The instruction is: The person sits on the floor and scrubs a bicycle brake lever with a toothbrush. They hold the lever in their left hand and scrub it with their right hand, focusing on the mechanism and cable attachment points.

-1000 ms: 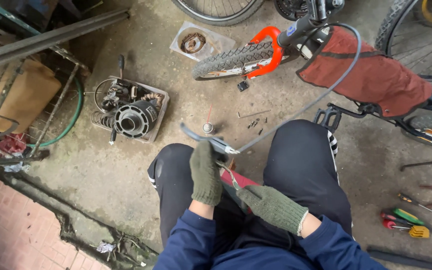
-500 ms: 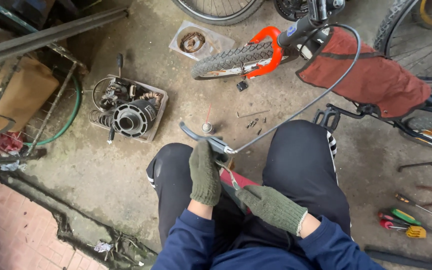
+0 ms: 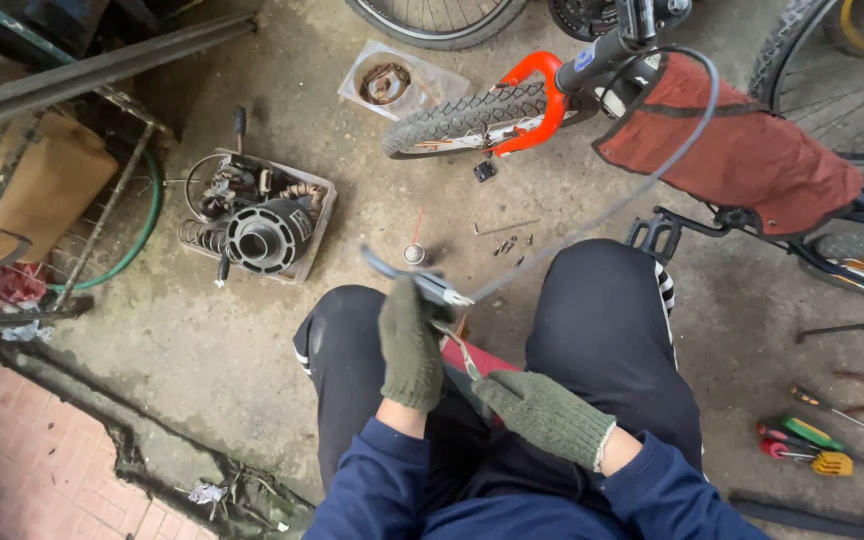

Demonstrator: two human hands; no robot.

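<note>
Brake lever (image 3: 407,272) with its grey cable (image 3: 592,215), held above my knees: my left hand (image 3: 410,345), gloved, is clenched round the lever body, while my right hand (image 3: 537,410), also gloved, grips a slim metal tool (image 3: 460,348) whose tip meets the lever where the cable enters. Against the view of a second ago, both hands and the lever sit in nearly the same place; only the lever has tipped slightly, so I judge the work at the cable end to be slow, fine handling and not yet finished. The cable arcs up and right to the handlebar (image 3: 607,55) of the bicycle, beside the red cloth (image 3: 752,150) draped on the frame; it looks slack, and a pull toward me would tighten it against that bar. On the concrete just beyond the lever lie a small can (image 3: 414,253) and loose screws (image 3: 507,243). Open floor lies to my left front, short of the tray of motor parts (image 3: 257,230); on my right, the pedal (image 3: 652,235) and hand tools (image 3: 802,445) narrow the room.
</note>
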